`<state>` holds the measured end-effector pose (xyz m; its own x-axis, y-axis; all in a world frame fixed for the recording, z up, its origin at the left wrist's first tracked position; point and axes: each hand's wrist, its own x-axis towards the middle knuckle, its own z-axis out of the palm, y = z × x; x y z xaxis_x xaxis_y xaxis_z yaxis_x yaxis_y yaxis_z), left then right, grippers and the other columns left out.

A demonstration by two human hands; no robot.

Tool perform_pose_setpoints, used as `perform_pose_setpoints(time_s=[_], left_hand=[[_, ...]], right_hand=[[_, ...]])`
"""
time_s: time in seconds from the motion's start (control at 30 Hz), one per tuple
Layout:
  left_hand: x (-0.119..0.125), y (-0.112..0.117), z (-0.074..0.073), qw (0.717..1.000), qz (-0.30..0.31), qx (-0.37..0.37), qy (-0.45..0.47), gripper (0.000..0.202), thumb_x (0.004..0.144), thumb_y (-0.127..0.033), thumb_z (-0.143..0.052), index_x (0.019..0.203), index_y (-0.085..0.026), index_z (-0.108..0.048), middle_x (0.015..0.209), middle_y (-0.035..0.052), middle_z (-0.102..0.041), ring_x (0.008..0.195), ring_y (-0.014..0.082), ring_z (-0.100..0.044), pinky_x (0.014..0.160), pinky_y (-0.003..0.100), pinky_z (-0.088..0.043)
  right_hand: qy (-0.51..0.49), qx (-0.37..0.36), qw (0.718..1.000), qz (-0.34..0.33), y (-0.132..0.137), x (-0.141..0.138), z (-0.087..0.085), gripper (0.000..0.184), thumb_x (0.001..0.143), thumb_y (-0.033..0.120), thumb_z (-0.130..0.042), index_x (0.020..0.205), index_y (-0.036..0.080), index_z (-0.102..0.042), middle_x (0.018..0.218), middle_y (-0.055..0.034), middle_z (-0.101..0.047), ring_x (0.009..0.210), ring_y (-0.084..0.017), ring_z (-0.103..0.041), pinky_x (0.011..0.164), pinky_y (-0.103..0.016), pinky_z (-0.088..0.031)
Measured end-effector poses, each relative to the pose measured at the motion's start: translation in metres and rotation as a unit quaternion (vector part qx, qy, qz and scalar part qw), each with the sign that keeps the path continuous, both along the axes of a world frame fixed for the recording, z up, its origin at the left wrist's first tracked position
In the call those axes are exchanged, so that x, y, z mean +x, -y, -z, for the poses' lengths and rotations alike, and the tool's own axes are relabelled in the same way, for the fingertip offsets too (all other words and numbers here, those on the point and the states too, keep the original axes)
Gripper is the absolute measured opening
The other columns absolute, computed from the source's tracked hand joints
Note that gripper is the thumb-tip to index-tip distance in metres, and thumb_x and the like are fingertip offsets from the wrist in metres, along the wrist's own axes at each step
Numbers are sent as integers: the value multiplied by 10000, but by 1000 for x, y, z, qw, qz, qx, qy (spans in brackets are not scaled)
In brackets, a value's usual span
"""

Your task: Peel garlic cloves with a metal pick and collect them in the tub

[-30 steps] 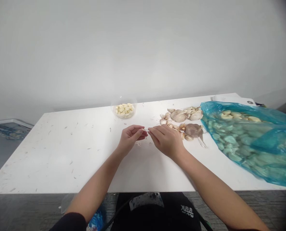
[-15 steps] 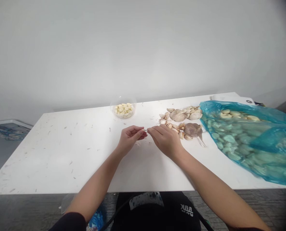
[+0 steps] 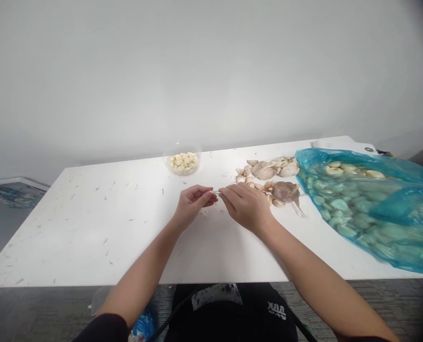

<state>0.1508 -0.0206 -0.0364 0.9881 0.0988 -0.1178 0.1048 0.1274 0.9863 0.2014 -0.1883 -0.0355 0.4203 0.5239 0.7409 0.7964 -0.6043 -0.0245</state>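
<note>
Just above the white table (image 3: 126,247), my left hand (image 3: 193,204) is closed in a pinch around a small pale garlic clove (image 3: 212,192), mostly covered by the fingers. My right hand (image 3: 246,205) grips a thin metal tool (image 3: 216,192); only its slim shiny end shows, reaching the clove, and I cannot tell its exact kind. Right beyond that hand lie loose unpeeled garlic cloves (image 3: 249,180) and a purplish garlic bulb (image 3: 284,192). More pale garlic bulbs (image 3: 264,169) rest behind them. Peeled cloves (image 3: 183,161) fill part of a clear round bowl (image 3: 166,162).
A large blue plastic bag (image 3: 400,209) of pale cloves covers the table's right end. Bits of garlic skin (image 3: 131,219) are scattered on the left. A grey wall (image 3: 197,71) stands behind the table. Something blue (image 3: 142,325) lies on the floor below.
My right hand has shifted slightly to the right, and more of the thin metal tool shows between the hands. My left hand stays almost where it was.
</note>
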Motion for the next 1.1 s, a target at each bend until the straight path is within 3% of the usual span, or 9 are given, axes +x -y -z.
perform_pose_setpoints(time_s=[0.5,0.7,0.87,1.1], left_hand=[[0,-1,2,1000,12,-9,1,335,737,-350,-686,939,-90,-623,853,108,-674,819,198,-658,827,382,-530],[0,0,0,1000,16,-12,4,332,745,-351,-679,930,-82,-621,844,107,-670,828,197,-655,822,377,-532],[0,0,0,1000,6,-13,2,336,747,-362,-674,936,-92,-615,842,102,-671,816,189,-655,818,374,-530],[0,-1,2,1000,14,-19,2,345,730,-361,-691,939,-96,-618,869,104,-674,839,193,-652,837,381,-517]], right_hand=[[23,-14,1000,-13,-2,0,5,171,789,50,-494,788,157,-627,681,7,-582,647,-100,-436,539,-255,-244],[11,0,1000,17,0,1,3,136,808,98,-520,776,164,-635,677,15,-586,641,-92,-448,534,-262,-238],[0,4,1000,-2,2,1,0,149,848,171,-508,790,171,-645,655,2,-579,640,-89,-447,531,-258,-234],[20,2,1000,-13,-1,0,2,150,834,142,-510,777,170,-646,656,4,-589,637,-91,-462,542,-257,-246]])
